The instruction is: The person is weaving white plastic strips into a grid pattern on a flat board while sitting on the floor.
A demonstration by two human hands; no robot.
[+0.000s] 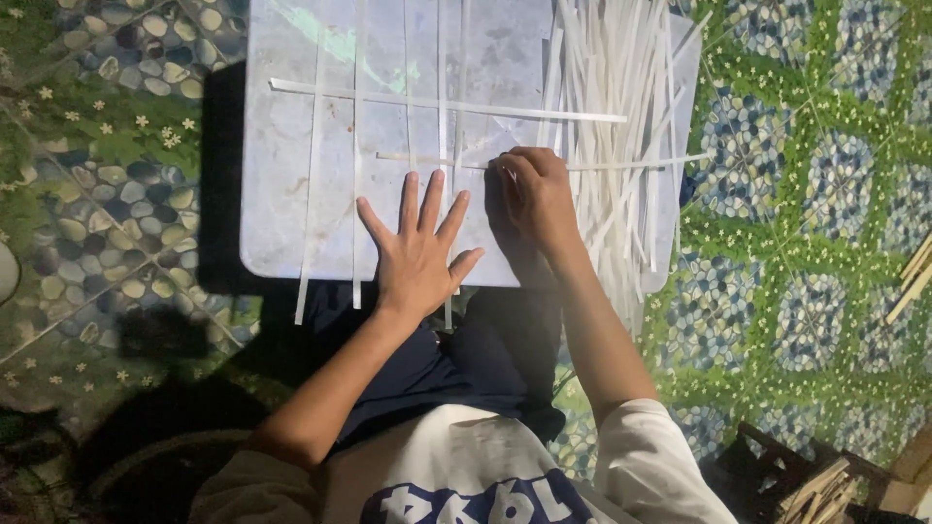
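Two hands work over a pale board (291, 194) laid across the person's lap. The left hand (419, 254) lies flat near the board's near edge, fingers spread wide apart, palm pressing down on several long white strips (357, 146) that run near-to-far.

The right hand (537, 199) sits just to its right, fingers curled together with the tips pinched on a thin white strip (621, 161) lying crosswise. That strip's long axis runs left to right: it reaches left past the fingertips over the upright strips and extends right toward the loose pile of white strips (621, 97) heaped on the board's right side. The pinch falls near the strip's middle, so the right hand is plainly the nearer one; the left hand lies just nearer than the strip, touching only the lengthwise ones.

Farther away, another crosswise strip (437, 103) lies across the same uprights, parallel to the pinched one and well apart from both hands. A patterned green floor (806, 194) surrounds the board.
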